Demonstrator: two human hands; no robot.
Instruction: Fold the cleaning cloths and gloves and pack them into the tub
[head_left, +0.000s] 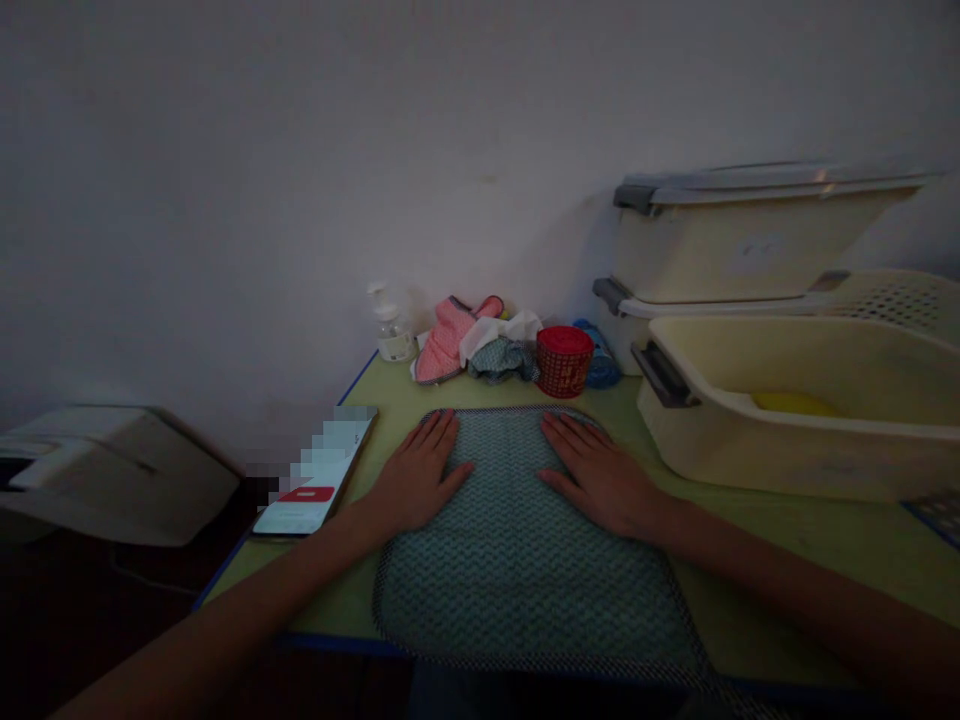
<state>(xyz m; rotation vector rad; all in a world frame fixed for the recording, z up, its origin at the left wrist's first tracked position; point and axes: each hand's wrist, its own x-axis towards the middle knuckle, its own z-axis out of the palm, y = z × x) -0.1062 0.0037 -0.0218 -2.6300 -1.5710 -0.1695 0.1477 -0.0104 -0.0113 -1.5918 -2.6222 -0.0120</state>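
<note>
A teal woven cleaning cloth [517, 560] with a dark checked border lies spread on the table, its near edge reaching the table's front edge. My left hand [421, 475] rests flat on its far left corner, fingers stretched forward and thumb apart. On the far right corner lies my right hand [600, 475], palm down with fingers extended. Neither hand grips anything. Beyond the cloth sit a crumpled pink cloth [448, 340], a bunched teal cloth [499, 358] with white material over it, and a red patterned roll [564, 362].
A phone [319, 480] with a lit screen lies by the left edge of the green table [341, 615]. At the back stands a pump bottle [394, 335], and a blue bundle [602, 360] is beside the roll. Cream bins [765, 450] and a stacked lidded box [750, 245] occupy the right.
</note>
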